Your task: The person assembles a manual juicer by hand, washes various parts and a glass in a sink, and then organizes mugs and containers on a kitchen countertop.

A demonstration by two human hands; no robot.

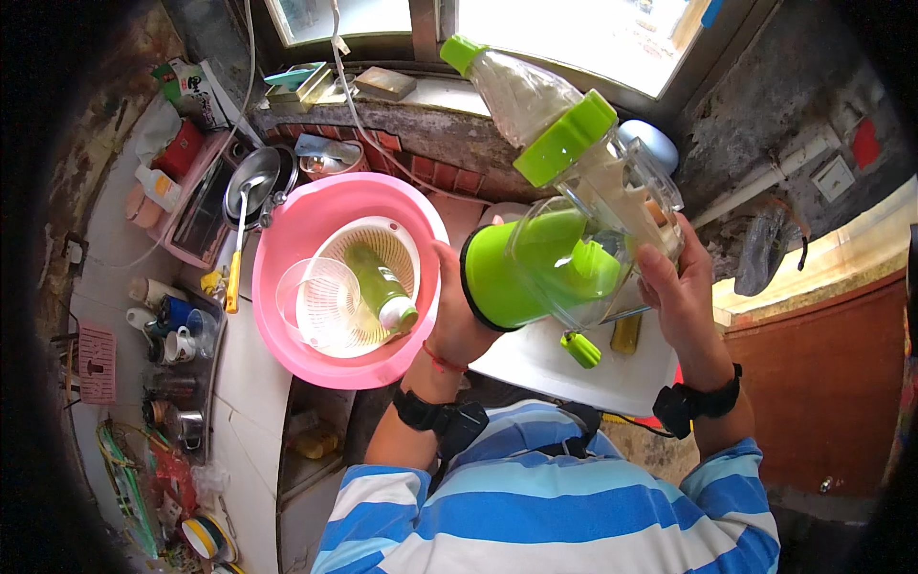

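Observation:
Up in front of me is a hand-crank juicer (521, 273), tilted, with a bright green base and a clear body. Its clear cone (521, 91) has a green collar and a green tip, and points toward the window. My left hand (457, 311) grips the base near its black-rimmed bottom. On the other side, my right hand (677, 285) holds the clear body, fingers curled round it. A green crank knob (580, 350) hangs below. Left of my left hand, a pink basin (273, 316) holds a white colander (397, 241), a clear cup (308, 287) and a green bottle-shaped piece (378, 282).
Under the juicer is a white surface (535, 368) with a yellowish piece (626, 335) on it. A ladle (251, 182) and a yellow-handled utensil (233, 277) lie left of the basin. Farther left, cups (179, 344) crowd a tray. The windowsill holds a box (385, 83).

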